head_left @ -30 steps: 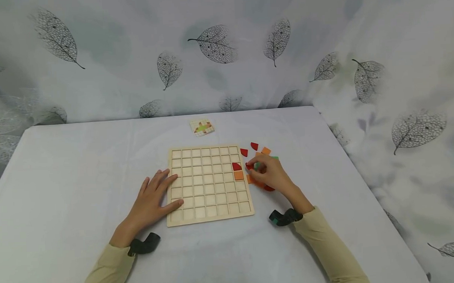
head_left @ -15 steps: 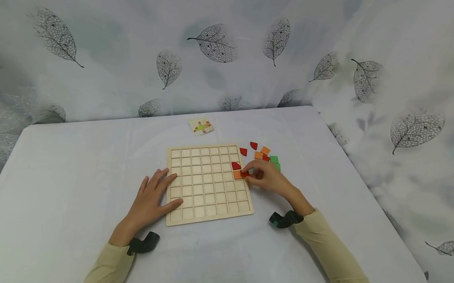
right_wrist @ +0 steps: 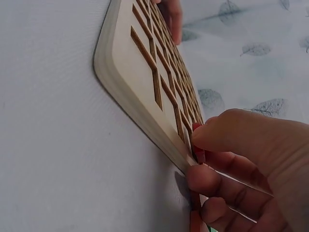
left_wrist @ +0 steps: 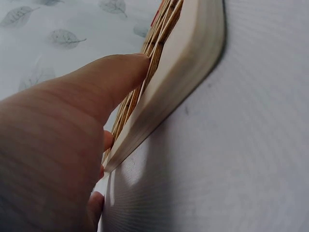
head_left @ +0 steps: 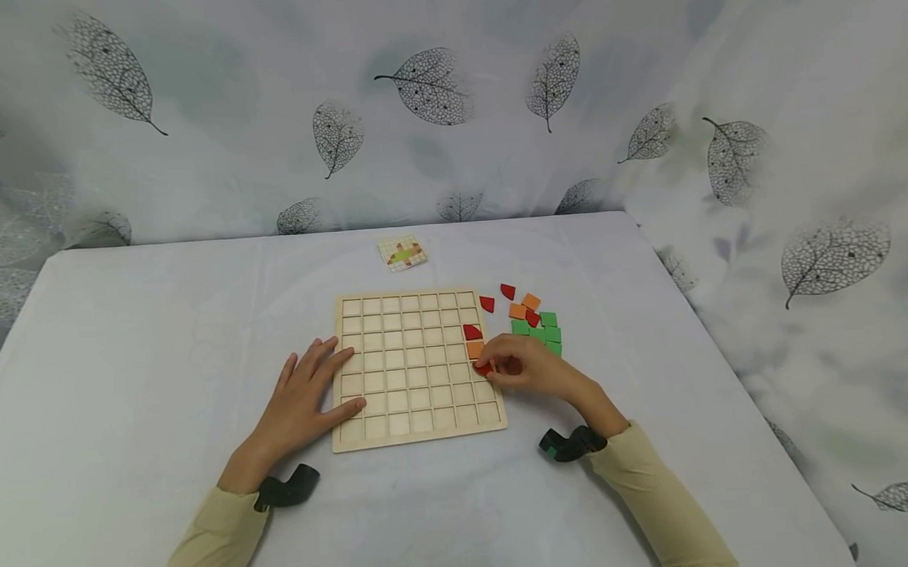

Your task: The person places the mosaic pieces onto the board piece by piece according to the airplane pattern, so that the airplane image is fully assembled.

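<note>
A wooden grid board [head_left: 420, 441] with square cells lies on the white table. My left hand [head_left: 301, 406] rests on its left edge, fingers spread and fairly straight, thumb on the frame. At the right edge, my right hand [head_left: 528, 366] pinches a red quarter-round tile [head_left: 484, 369] between thumb and fingers, over a right-column cell just below an orange square tile [head_left: 475, 349]. Above that orange tile another red tile [head_left: 471, 332] sits in its cell. In the right wrist view the held red tile [right_wrist: 196, 126] shows at the thumb tip, partly hidden by the fingers.
Right of the board lie loose green square tiles [head_left: 552, 334], orange tiles [head_left: 530, 302] and several red tiles [head_left: 508, 292]. A small pattern card [head_left: 403, 253] lies behind the board. A leaf-print cloth [head_left: 449, 150] hangs behind the table.
My right hand has picked a red tile from the loose pile and moved it left and toward me, onto the board's right column. The left hand has stayed in place.
</note>
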Demonstrator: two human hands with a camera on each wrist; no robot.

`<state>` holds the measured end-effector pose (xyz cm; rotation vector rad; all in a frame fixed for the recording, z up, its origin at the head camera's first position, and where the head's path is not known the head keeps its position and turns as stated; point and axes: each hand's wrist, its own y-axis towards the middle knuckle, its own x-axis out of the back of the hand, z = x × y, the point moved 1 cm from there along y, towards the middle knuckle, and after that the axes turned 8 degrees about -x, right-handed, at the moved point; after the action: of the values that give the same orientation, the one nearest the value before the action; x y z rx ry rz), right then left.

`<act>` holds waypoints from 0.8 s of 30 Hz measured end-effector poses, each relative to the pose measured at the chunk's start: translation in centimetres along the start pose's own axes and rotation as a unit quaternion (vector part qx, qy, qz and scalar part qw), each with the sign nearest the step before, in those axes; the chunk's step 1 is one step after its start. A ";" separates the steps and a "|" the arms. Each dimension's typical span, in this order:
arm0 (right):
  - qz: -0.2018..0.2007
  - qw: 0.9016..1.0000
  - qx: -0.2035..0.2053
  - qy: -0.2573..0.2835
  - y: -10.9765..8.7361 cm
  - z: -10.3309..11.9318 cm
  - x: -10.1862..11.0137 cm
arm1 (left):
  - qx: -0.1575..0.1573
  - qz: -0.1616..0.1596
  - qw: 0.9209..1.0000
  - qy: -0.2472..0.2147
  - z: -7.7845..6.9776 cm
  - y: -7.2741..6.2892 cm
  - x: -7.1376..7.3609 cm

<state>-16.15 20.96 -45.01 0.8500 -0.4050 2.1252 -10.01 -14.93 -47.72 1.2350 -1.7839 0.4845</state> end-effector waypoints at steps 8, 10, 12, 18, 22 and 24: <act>0.019 1.000 0.016 -0.005 0.0 0.1 -0.1 | 0.003 -0.001 1.000 0.001 -0.1 0.0 0.1; 0.024 1.000 0.019 -0.002 0.1 0.1 -0.1 | 0.004 0.001 1.000 0.002 -0.1 0.0 0.1; 0.030 0.999 0.021 -0.001 0.1 0.2 -0.2 | 0.004 0.001 1.000 0.002 0.0 0.0 0.0; 0.036 0.999 0.024 0.008 0.2 0.4 -0.2 | -0.008 -0.012 1.000 -0.001 0.0 0.0 0.0; 0.016 1.000 0.011 0.003 0.2 0.3 -0.2 | -0.007 -0.012 1.000 -0.005 -0.1 -0.1 0.2; 0.001 1.000 -0.002 -0.007 0.1 0.2 -0.2 | -0.004 -0.009 1.000 -0.007 -0.2 -0.1 0.3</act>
<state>-16.07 20.65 -45.06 0.8623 -0.4170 2.1213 -9.88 -14.91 -47.38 1.2490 -1.7836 0.4590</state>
